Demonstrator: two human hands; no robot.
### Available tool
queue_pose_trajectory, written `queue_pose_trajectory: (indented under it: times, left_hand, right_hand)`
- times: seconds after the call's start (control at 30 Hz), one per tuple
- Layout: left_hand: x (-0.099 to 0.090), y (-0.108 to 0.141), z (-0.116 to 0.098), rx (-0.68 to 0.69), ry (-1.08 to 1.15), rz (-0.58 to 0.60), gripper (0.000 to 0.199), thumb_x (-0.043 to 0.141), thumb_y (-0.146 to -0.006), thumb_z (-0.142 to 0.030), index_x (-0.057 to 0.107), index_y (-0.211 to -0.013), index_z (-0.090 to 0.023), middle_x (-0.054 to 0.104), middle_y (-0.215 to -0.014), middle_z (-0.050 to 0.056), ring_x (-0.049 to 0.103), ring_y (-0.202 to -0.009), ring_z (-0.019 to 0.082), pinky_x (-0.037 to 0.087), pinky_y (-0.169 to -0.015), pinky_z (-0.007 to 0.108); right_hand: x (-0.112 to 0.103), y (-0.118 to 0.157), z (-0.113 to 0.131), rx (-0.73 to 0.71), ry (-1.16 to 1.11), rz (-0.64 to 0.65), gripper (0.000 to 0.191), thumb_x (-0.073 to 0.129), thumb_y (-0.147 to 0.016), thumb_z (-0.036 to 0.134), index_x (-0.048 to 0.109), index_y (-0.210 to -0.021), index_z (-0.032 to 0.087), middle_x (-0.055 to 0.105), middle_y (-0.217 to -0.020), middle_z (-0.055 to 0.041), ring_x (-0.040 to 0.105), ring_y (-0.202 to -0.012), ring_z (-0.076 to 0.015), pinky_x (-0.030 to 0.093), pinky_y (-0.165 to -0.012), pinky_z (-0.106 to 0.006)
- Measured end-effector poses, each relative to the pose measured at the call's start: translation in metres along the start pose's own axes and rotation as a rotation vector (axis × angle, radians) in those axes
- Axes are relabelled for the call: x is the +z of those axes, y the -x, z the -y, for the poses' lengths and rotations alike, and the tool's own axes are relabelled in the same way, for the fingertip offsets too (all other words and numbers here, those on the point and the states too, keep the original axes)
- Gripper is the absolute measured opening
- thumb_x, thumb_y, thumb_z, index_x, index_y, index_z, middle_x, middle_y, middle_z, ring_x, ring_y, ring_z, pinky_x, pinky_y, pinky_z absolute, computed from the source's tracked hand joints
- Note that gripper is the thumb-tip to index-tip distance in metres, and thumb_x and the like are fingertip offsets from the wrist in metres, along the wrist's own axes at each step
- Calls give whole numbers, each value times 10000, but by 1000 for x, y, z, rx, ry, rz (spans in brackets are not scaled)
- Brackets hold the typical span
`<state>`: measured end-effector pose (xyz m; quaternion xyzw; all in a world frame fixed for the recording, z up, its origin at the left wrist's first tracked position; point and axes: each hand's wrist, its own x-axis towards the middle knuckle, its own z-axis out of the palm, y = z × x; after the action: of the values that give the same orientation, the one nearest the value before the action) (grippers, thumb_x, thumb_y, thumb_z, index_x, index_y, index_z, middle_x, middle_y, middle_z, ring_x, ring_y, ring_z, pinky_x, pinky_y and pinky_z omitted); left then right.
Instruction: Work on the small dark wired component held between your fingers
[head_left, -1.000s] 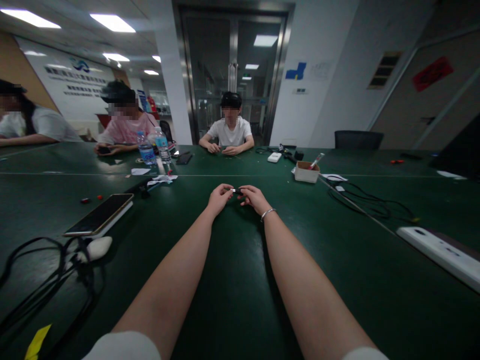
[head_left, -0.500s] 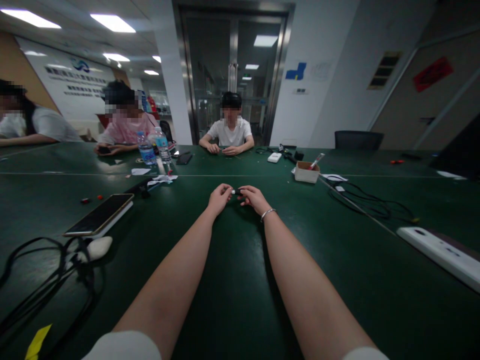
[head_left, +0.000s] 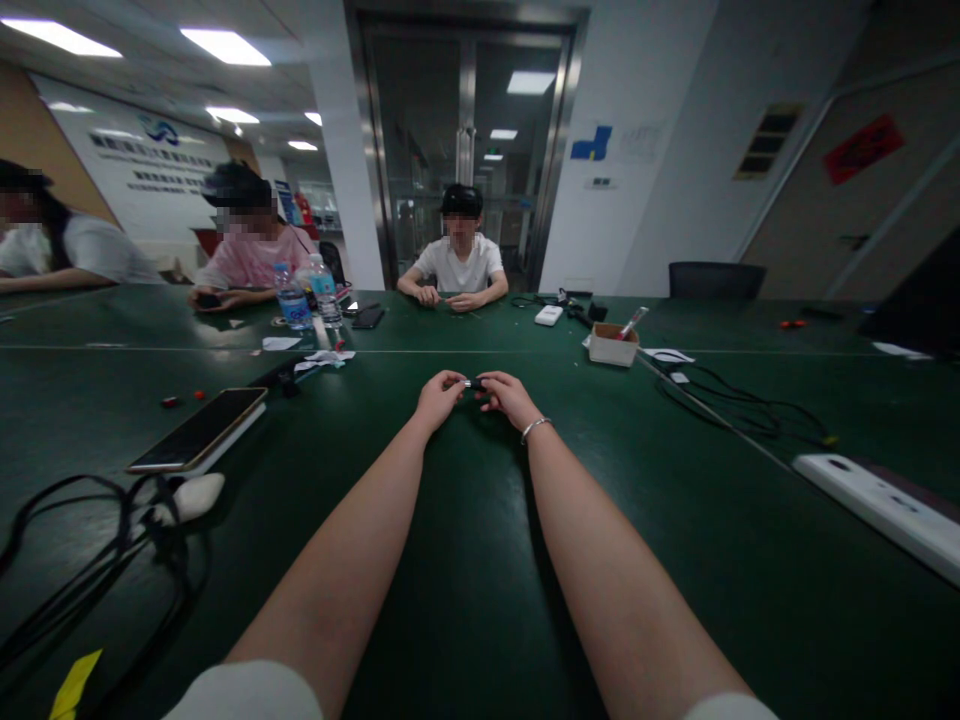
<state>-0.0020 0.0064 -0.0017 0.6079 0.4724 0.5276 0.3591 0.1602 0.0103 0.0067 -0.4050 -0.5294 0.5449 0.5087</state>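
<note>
Between my hands, just above the green tabletop, is a small black stick with a silver part (head_left: 472,384); its exact kind is too small to make out. My left hand (head_left: 442,396) pinches the silver end with thumb and fingertips. On the black end, my right hand (head_left: 510,397) is closed in a pinch, its lower fingers curled beneath. A silver bracelet (head_left: 535,430) circles my right wrist. Fingertips cover both ends of the stick.
A phone on a white box (head_left: 206,430), a white mouse (head_left: 196,495) and tangled black cables (head_left: 112,540) lie left. On the right are a small box (head_left: 613,346), cables (head_left: 742,400) and a white power strip (head_left: 885,505). Bottles (head_left: 324,290) and several people are beyond.
My hands keep almost the same place and grip on the stick. Slightly more of the black part seems to show between my fingers.
</note>
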Motion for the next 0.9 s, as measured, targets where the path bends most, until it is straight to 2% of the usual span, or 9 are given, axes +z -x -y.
queue_pose_trajectory:
  times: [0.13,0.3,0.47,0.73,0.9]
  left_hand:
    - [0,1,-1,16,13,16,199,588,-773,-299,612,-936,-187,602,-764,11,574,-631,113,457,-586,237]
    - [-1,2,-2,24,11,25,188,581,-776,-318,614,-902,-183,594,-691,1,566,-627,117,442,-577,227]
    - [-1,1,0,20,-48,18,240,647,-701,-287,642,-919,-185,614,-703,3,571,-651,129,437,-604,244]
    - [0,-2,5,18,11,24,241,632,-732,-321,644,-917,-166,641,-715,27,589,-662,136,446,-624,257]
    - [0,-3,4,27,-35,-15,198,653,-721,-316,656,-863,-178,659,-838,49,596,-765,150,465,-667,258]
  right_hand:
    - [0,0,0,-6,-3,1,93,559,-842,137,621,-912,136,628,-575,10,435,-351,-32,531,-444,-191]
    - [1,0,0,-1,-1,-9,92,558,-839,131,624,-903,135,629,-573,6,445,-356,-39,532,-444,-196]
    - [1,0,0,-2,-3,-18,97,552,-843,131,619,-913,133,628,-575,6,435,-346,-36,533,-446,-201]
    - [1,1,1,3,-8,-16,113,531,-839,111,615,-911,130,618,-562,11,443,-352,-41,536,-446,-203]
    - [1,0,0,2,-5,-22,100,549,-837,117,619,-906,133,619,-566,8,450,-361,-41,538,-452,-202]
